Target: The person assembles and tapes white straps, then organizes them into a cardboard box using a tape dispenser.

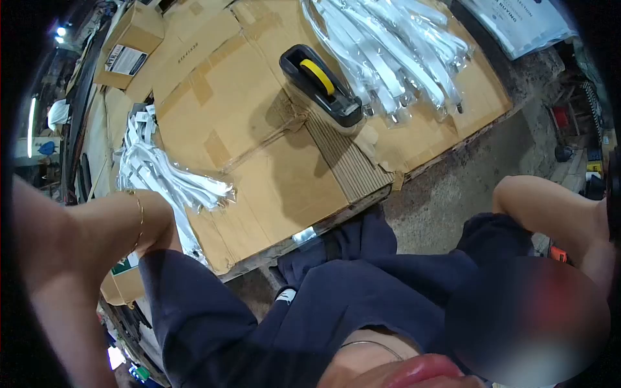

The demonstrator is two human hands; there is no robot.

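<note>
Both my arms are bent and raised toward the camera, and neither hand shows its fingers. My left forearm (97, 223), with a thin gold bracelet (140, 223), runs out at the left edge. My right forearm (556, 204) runs out at the right edge. On the cardboard-covered table (259, 200) stands a black tape dispenser (346, 110) with a yellow core. Nearest my left arm lies a bundle of white straps in clear plastic (152, 165). A larger bundle of similar wrapped white straps (394, 55) lies beyond the dispenser.
A cardboard box (132, 42) with a white label stands at the far left. Printed plastic packages (517, 22) lie at the far right. Beside the table's right edge is the concrete floor (446, 187). A blurred disc (527, 320) covers the lower right.
</note>
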